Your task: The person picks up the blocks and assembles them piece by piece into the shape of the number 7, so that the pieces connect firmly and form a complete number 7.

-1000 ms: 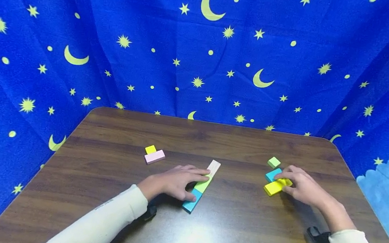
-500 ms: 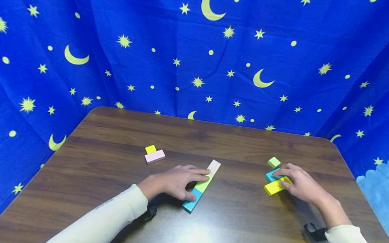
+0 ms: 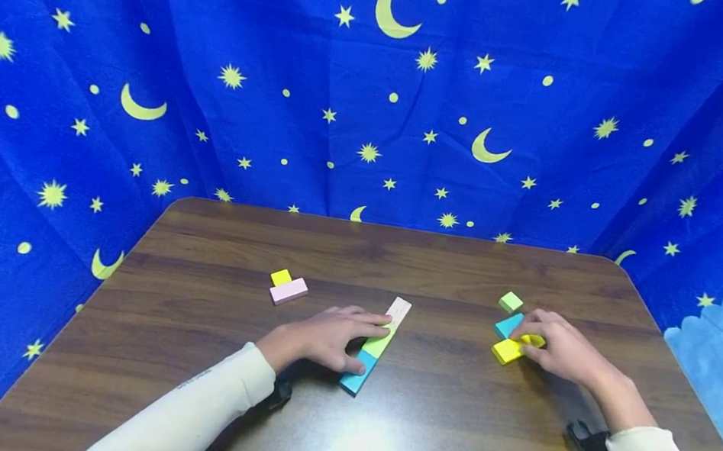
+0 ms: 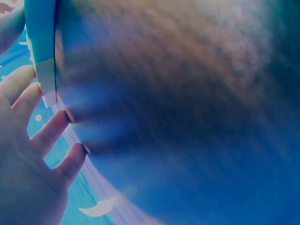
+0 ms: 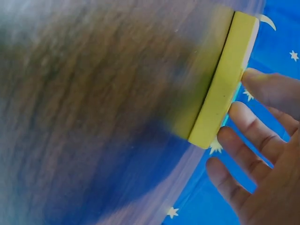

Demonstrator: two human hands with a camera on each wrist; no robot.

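In the head view, my left hand (image 3: 335, 337) rests with spread fingers on a row of wooden blocks. A white block (image 3: 399, 309) lies at its far end, a light green block (image 3: 375, 345) in the middle and a blue block (image 3: 355, 380) nearest me. My thumb touches the blue one. At the right, my right hand (image 3: 566, 348) reaches over a long yellow block (image 3: 507, 351) that lies against another blue block (image 3: 508, 325). Its thumb and fingertips touch the yellow block's upper side, also seen in the right wrist view, and cover part of it.
A small light green block (image 3: 511, 302) lies behind the right-hand pair. On the left, a small yellow block (image 3: 281, 277) sits behind a pink block (image 3: 289, 292). The brown wooden table (image 3: 228, 237) is bounded by a blue star-patterned curtain (image 3: 278, 129).
My right hand's fingertips have shifted slightly, from over the blue block toward where it meets the yellow block. My left hand and the row under it have stayed still.
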